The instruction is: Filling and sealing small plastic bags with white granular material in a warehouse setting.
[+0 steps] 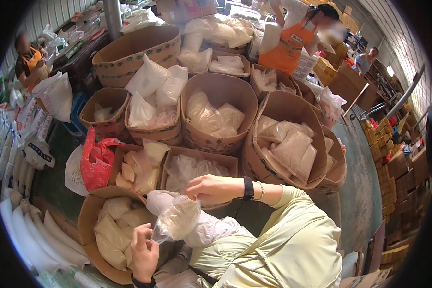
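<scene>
A clear plastic bag of pale, cream-coloured loose stuff [179, 220] hangs tilted between my hands, above my lap. My right hand [212, 188] is closed on its upper edge, the fingers bunched together. At the bag's lower left corner my left hand [144, 252] pinches the plastic between thumb and fingers. Just left of that hand, an open cardboard box [89, 223] contains several filled, pale yellow bags [113, 237]. Beyond my right hand, crumpled clear plastic bags [197, 172] lie in a smaller carton.
Large cardboard bins [216, 81] of filled bags stand ahead. A red plastic bag [97, 161] sits left of the small cartons. White filled sacks [38, 235] line the left side. A person in an orange apron [285, 45] stands behind the bins; others are farther off.
</scene>
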Available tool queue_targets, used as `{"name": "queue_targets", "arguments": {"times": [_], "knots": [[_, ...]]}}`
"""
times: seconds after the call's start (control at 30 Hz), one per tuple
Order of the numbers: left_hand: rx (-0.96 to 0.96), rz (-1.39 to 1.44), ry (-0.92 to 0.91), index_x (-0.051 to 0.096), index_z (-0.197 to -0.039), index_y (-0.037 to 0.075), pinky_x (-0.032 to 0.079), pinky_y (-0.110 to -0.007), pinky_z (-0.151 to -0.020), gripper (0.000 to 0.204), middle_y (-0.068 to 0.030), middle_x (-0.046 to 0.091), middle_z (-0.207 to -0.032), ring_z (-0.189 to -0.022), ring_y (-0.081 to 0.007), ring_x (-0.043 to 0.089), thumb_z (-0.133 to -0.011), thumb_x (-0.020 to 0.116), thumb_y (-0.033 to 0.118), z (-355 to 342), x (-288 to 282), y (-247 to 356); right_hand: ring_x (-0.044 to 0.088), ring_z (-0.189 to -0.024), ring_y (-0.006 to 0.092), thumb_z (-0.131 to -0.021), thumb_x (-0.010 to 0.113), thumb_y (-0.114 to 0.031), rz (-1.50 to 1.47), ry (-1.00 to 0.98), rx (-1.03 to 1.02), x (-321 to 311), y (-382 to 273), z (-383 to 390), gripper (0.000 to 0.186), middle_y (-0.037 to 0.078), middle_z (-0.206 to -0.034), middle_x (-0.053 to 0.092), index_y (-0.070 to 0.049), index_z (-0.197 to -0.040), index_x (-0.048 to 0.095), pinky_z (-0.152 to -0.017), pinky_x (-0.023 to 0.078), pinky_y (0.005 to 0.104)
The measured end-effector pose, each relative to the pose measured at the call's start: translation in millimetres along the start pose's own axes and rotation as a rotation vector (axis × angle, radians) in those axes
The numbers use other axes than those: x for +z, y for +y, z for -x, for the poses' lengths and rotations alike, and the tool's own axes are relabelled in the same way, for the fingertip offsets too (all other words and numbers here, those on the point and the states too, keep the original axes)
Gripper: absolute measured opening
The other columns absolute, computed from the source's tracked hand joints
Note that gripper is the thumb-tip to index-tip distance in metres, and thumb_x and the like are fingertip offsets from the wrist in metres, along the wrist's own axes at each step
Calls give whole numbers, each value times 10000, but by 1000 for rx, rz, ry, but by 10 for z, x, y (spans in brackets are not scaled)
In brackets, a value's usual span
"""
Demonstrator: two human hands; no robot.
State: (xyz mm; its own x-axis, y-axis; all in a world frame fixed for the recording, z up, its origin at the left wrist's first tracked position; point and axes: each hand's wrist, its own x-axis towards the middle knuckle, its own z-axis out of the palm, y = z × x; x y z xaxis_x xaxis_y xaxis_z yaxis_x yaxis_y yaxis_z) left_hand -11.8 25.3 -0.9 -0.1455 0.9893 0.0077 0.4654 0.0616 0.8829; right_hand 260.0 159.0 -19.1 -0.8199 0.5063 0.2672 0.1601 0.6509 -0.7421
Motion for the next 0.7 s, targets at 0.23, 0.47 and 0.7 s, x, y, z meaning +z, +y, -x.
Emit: {"name": "queue_targets", "arguments": {"times": [0.23,0.47,0.7], "knots": [[281,-283,-277,633,-825,4,508,-372,-731,134,-168,649,-932,-827,-314,634,-718,552,11,-13,-155,-207,634,-906,349,-777,571,-34,98,-144,146,-104,-79,21,172,179,-1037,651,20,-924,640,-800,517,390],[368,-333,-224,647,-856,15,511,-382,-732,140,-131,658,-905,-841,-312,630,-719,653,-13,-22,-219,-248,620,-897,331,-743,615,-53,110,-148,133,-236,-200,15,193,147,-970,641,9,-925,630,-791,512,379],[421,-297,30,641,-853,11,496,-366,-662,160,-123,654,-804,-753,-297,635,-717,646,-74,71,-132,-390,593,-827,274,-768,637,-49,268,41,-97,19,-50,58,112,93,-869,585,-27,-873,607,-740,505,368]]}}
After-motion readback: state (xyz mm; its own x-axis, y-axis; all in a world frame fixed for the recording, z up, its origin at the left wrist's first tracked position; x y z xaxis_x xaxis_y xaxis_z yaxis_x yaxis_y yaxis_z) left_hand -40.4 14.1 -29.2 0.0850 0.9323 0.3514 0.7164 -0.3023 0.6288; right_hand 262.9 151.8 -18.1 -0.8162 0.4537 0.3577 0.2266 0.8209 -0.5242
